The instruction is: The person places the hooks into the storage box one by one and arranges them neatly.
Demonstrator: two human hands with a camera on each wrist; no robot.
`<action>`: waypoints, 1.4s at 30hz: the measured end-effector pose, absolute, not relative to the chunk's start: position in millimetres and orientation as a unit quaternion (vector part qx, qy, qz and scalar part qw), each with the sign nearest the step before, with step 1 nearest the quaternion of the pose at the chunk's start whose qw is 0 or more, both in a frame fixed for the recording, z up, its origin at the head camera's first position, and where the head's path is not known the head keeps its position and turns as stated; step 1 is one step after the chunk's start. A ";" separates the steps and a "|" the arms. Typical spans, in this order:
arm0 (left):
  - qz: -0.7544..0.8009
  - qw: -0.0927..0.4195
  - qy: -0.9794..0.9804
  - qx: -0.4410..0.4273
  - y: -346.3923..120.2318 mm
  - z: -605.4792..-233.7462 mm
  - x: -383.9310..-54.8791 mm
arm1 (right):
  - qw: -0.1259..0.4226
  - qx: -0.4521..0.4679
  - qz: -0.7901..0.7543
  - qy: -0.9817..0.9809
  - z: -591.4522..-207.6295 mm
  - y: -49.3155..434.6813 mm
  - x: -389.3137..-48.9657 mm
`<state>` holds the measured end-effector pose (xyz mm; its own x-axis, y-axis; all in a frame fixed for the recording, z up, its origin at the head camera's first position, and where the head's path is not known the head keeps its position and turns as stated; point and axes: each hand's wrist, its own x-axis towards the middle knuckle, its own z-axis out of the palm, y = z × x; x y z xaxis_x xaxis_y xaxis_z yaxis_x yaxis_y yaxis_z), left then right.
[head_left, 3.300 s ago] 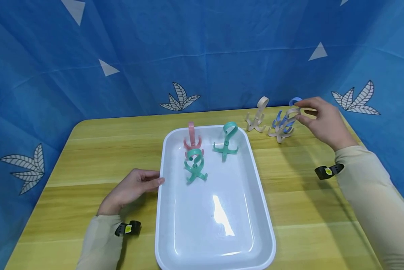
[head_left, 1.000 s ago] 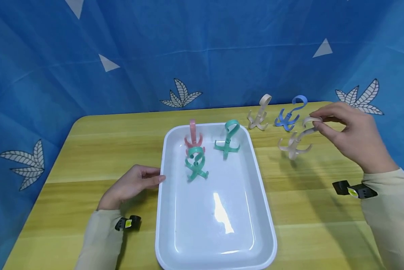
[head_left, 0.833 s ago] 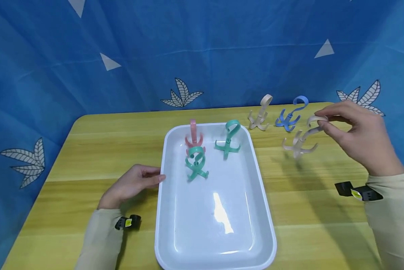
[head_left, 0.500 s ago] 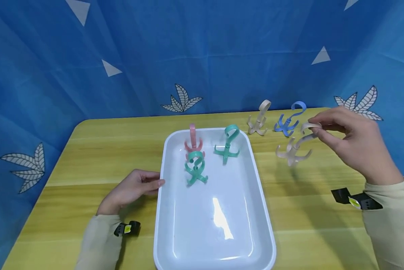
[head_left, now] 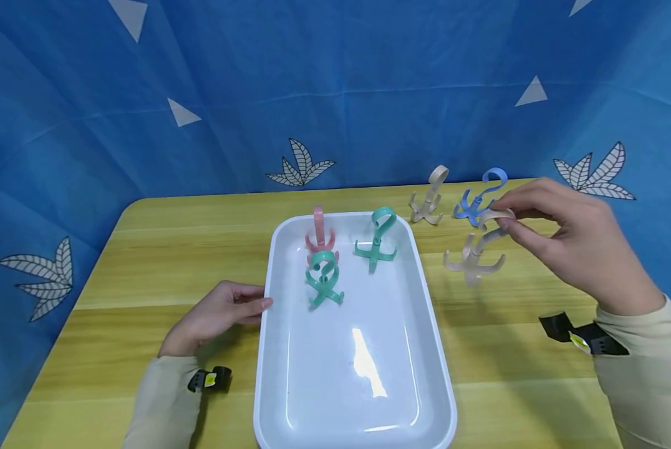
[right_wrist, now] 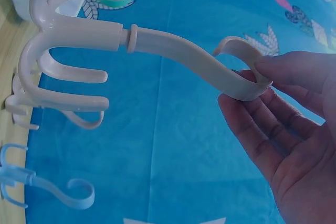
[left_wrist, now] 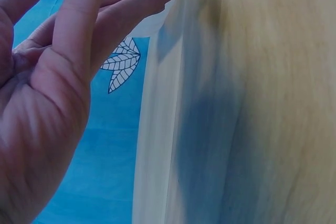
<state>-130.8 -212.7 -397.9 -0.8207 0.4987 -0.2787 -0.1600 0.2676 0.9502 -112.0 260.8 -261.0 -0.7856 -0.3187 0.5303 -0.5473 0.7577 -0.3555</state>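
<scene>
My right hand [head_left: 577, 243] pinches the curled top of a beige multi-prong hanging hook [head_left: 473, 259], holding it prongs-down above the table right of the tray. In the right wrist view, thumb and fingers meet on the curl of this hook [right_wrist: 173, 51]. My left hand [head_left: 217, 318] rests at the left rim of a white tray [head_left: 261, 374], thumb tip over the edge; its fingers look extended in the left wrist view. Inside the tray's far end stand a pink hook [head_left: 319, 231] and two green hooks, one at the left [head_left: 324, 284], one at the right [head_left: 376, 243].
Behind the held hook, another beige hook [head_left: 427, 202] and a blue hook [head_left: 473, 209] stand near the back edge of the wooden table [head_left: 201, 249]. A blue patterned cloth [head_left: 335, 93] hangs right behind that edge. Beyond the tray's right rim lies bare tabletop.
My right hand has lifted the beige hook from beside the blue one and drawn it nearer; over the last half second it shifts slightly left. My left hand stays at the tray.
</scene>
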 end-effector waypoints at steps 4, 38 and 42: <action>0.594 0.277 0.746 0.117 -211.8 -398.3 -132.1 | 0.225 0.251 0.257 -0.906 -259.4 255.3 -111.6; 0.594 0.281 0.746 0.110 -212.9 -396.9 -130.3 | 0.178 0.408 0.261 -0.856 -266.5 194.9 -133.3; 0.588 0.282 0.750 0.112 -212.5 -397.1 -130.7 | 0.162 0.411 0.270 -0.856 -272.0 188.2 -134.1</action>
